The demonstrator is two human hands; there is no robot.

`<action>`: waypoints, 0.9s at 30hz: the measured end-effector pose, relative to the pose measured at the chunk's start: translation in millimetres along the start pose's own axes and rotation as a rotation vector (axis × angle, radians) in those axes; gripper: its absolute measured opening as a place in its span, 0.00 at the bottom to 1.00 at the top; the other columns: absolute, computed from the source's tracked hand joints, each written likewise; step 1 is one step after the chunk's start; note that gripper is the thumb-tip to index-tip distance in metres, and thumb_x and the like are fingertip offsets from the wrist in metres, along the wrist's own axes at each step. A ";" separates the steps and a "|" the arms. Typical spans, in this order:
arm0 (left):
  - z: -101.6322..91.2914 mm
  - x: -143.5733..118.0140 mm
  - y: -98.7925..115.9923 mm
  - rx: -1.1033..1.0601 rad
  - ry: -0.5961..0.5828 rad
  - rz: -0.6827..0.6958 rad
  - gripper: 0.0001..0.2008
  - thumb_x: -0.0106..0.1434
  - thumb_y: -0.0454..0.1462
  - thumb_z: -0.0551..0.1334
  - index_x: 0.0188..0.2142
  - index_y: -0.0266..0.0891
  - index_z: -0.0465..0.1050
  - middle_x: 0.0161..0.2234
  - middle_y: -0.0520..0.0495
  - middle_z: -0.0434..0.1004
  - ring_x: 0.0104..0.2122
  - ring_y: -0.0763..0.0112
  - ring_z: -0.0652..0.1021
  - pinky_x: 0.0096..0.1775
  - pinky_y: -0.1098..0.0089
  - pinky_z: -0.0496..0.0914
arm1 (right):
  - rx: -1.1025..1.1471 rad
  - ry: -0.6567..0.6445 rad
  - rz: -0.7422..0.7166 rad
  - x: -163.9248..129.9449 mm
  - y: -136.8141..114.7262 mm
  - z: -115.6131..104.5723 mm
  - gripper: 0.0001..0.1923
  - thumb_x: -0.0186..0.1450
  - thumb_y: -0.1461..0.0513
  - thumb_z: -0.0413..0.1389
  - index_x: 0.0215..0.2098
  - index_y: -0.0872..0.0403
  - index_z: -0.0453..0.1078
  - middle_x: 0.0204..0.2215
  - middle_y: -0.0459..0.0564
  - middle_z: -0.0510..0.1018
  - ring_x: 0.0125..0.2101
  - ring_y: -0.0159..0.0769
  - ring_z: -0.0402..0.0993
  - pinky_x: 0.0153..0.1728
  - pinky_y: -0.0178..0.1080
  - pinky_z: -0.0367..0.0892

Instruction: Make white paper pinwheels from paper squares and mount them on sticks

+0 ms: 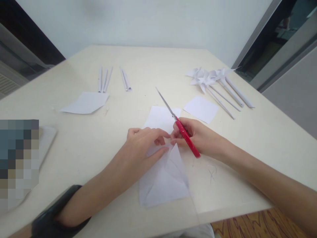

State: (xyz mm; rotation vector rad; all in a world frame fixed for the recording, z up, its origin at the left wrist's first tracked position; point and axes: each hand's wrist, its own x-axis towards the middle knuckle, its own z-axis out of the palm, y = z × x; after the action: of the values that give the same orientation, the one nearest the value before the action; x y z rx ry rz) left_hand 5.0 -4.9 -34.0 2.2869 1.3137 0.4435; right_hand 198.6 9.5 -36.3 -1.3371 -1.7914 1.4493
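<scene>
**Hands folding paper, scissors in the right**

The left hand (145, 140) presses its fingers flat on the folded paper (164, 178) (at the table's (74, 142) near edge). The right hand (195, 135), touching the paper's top, is closed around red scissors (182, 130).

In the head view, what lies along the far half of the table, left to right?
Flat white paper sheet → three rolled white paper sticks → two more rolled paper sticks → small white paper square → white paper pinwheels.

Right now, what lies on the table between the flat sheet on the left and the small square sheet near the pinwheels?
In the head view, one white sheet lies between them, under the scissors' blades; the rest is bare table.
</scene>
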 end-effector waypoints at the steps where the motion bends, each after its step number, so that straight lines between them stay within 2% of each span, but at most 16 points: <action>1: -0.7 0.0 0.2 -0.040 -0.003 -0.002 0.07 0.62 0.40 0.59 0.40 0.46 0.72 0.34 0.54 0.77 0.37 0.65 0.75 0.45 0.61 0.59 | 0.049 -0.015 -0.002 -0.1 0.0 0.3 0.09 0.57 0.63 0.58 0.31 0.52 0.60 0.31 0.46 0.73 0.30 0.33 0.70 0.27 0.35 0.64; 4: -4.1 -0.6 0.5 -0.202 -0.021 -0.013 0.04 0.62 0.39 0.59 0.33 0.44 0.73 0.32 0.56 0.77 0.35 0.68 0.75 0.41 0.68 0.62 | 0.161 -0.059 0.001 -2.2 -1.5 0.2 0.09 0.57 0.64 0.58 0.30 0.52 0.60 0.32 0.46 0.74 0.28 0.31 0.68 0.24 0.33 0.61; 7: -9.9 -1.6 1.7 -0.355 -0.074 -0.086 0.06 0.62 0.38 0.59 0.30 0.43 0.72 0.32 0.56 0.77 0.35 0.70 0.75 0.39 0.71 0.63 | 0.245 -0.084 0.001 -4.8 -4.1 -1.4 0.08 0.58 0.65 0.57 0.32 0.52 0.60 0.32 0.45 0.75 0.25 0.29 0.66 0.21 0.32 0.58; 10: -15.4 -1.6 3.0 -0.455 -0.101 -0.159 0.06 0.61 0.39 0.61 0.28 0.42 0.72 0.30 0.55 0.77 0.34 0.71 0.74 0.38 0.71 0.64 | 0.342 -0.090 -0.058 -6.2 -6.7 -2.9 0.09 0.58 0.69 0.56 0.33 0.52 0.60 0.31 0.44 0.75 0.30 0.30 0.70 0.28 0.33 0.62; 13: -16.9 -1.9 2.3 -0.598 -0.135 -0.212 0.07 0.61 0.40 0.61 0.28 0.41 0.72 0.30 0.53 0.76 0.31 0.71 0.73 0.33 0.73 0.64 | 0.410 -0.092 -0.143 -7.3 -10.0 -2.7 0.12 0.57 0.72 0.57 0.32 0.53 0.60 0.31 0.44 0.75 0.31 0.29 0.71 0.32 0.33 0.64; 19: -12.5 -4.4 1.5 -0.959 -0.179 -0.323 0.08 0.58 0.41 0.64 0.26 0.41 0.71 0.27 0.55 0.72 0.25 0.77 0.71 0.26 0.78 0.62 | 0.463 -0.141 -0.228 -9.8 -14.5 1.1 0.15 0.55 0.74 0.60 0.31 0.53 0.60 0.31 0.44 0.75 0.30 0.27 0.70 0.29 0.30 0.64; 23: -11.6 -3.9 3.1 -0.971 -0.200 -0.348 0.08 0.57 0.40 0.65 0.25 0.39 0.70 0.24 0.55 0.71 0.24 0.77 0.70 0.25 0.78 0.61 | 0.441 -0.112 -0.244 -10.1 -13.1 4.8 0.15 0.55 0.73 0.61 0.31 0.53 0.59 0.32 0.44 0.74 0.30 0.27 0.69 0.29 0.30 0.63; 27: -10.1 -5.4 1.9 -0.915 -0.160 -0.293 0.08 0.59 0.41 0.63 0.26 0.40 0.70 0.25 0.55 0.71 0.25 0.76 0.70 0.26 0.76 0.62 | 0.371 -0.047 -0.261 -10.6 -13.8 9.2 0.15 0.56 0.70 0.61 0.30 0.52 0.58 0.29 0.42 0.73 0.29 0.27 0.67 0.29 0.31 0.61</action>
State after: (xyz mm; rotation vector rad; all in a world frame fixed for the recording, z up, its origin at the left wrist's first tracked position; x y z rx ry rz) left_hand -1.2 -8.1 -24.8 1.3255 1.0324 0.5869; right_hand 190.0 -3.7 -24.5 -0.8570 -1.5574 1.5773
